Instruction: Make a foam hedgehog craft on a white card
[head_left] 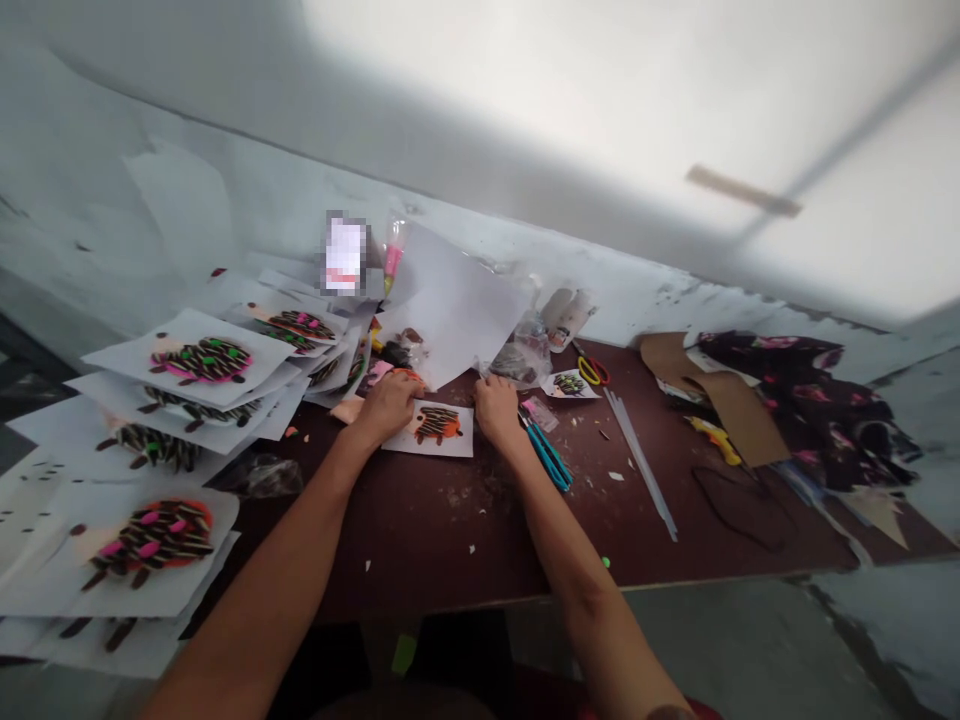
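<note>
That white rectangular paper card (442,449) with the orange, dark-striped animal figure (437,424) sits mid-frame on your reddish-brown counter (442,560). Probably light and bendy, figure likely fragile; pinch bare edges. Left hand (390,405), right hand (497,408): fingers curled, can't tell if gripping.

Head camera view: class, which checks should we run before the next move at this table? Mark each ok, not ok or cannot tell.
1. Small card with striped orange figure, picture side up: ok.
2. Left hand beside the card's upper left corner: ok. Its grip: cannot tell.
3. Right hand empty: cannot tell; fingertips are hidden.
4. Blue-handled tool apart from the card: ok.
5. Table free of scraps: not ok; bits are scattered about.
6. Left-side sheets squared up: not ok; edges jut unevenly.
</note>
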